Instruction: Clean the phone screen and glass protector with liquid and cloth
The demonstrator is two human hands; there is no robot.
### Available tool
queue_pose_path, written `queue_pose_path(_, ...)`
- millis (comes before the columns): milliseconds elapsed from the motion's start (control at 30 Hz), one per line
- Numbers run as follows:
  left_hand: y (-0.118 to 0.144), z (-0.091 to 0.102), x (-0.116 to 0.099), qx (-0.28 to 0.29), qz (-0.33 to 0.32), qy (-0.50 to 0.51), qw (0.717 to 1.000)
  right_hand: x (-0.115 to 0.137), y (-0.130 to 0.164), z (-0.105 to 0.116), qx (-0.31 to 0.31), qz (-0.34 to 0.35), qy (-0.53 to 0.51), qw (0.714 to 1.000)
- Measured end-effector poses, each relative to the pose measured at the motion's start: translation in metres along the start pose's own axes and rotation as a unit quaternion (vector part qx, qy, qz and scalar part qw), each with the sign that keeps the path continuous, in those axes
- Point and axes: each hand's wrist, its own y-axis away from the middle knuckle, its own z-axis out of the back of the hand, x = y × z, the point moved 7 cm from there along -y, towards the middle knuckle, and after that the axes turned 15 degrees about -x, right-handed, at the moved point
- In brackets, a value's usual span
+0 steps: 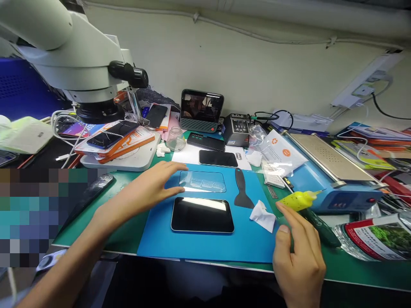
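Glass panel (202,182), clear, dark-rimmed. Lay flat on blue mat (192,249), just beyond phone. Showed streaks of white glare.

Surroundings, left to right:

Left hand (154,184): reached in over mat; held thumb and forefinger spread apart at panel's left end. Contact with panel: could not tell. Seemed, as judged, at a step of handling or placing panel. Called, in judgement, for light fingertips on both long edges, off the flat faces, and for a level hold before any shift.

Phone (202,216), black screen uppermost: lay just nearer than panel, untouched.

Scraper (243,188), dark grey: lay right of panel, blade pointed nearer.

Wipe (263,217), white, crumpled: lay near scraper blade, at mat's right side.

Right hand (298,252): hung at mat's right edge, thumb parted from forefinger, other fingers together; pinched nothing visible. Judged free to steady panel's opposite end.

Dropper bottle (298,200), yellow: lay tilted just beyond right forefinger, tip to the right. Touching finger or not: could not tell.
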Motion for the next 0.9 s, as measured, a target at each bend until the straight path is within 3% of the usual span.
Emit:
queue_pose_path(67,-0.011,-0.012,0.005,0.041,-0.029,-0.021,0.998,-0.001,0.000,0.002,-0.008,-0.008,0.000,1.000)
queue_pose_path(200,-0.021,-0.025,0.011,0.062,-0.048,-0.040,0.996,0.000,-0.002,0.003,-0.006,-0.006,-0.003,1.000)
queue_pose_path(533,-0.032,-0.028,0.008,0.061,-0.086,-0.063,0.992,0.003,-0.001,0.006,-0.025,0.018,-0.019,0.999)
queue_pose_path(733,-0.034,0.001,0.016,0.010,-0.058,-0.056,0.997,0.005,-0.003,0.006,-0.024,0.018,-0.023,0.999)
queue_pose_path(900,0.001,0.041,0.019,-0.070,-0.011,-0.044,0.996,0.006,-0.003,0.009,-0.032,0.040,-0.031,0.998)
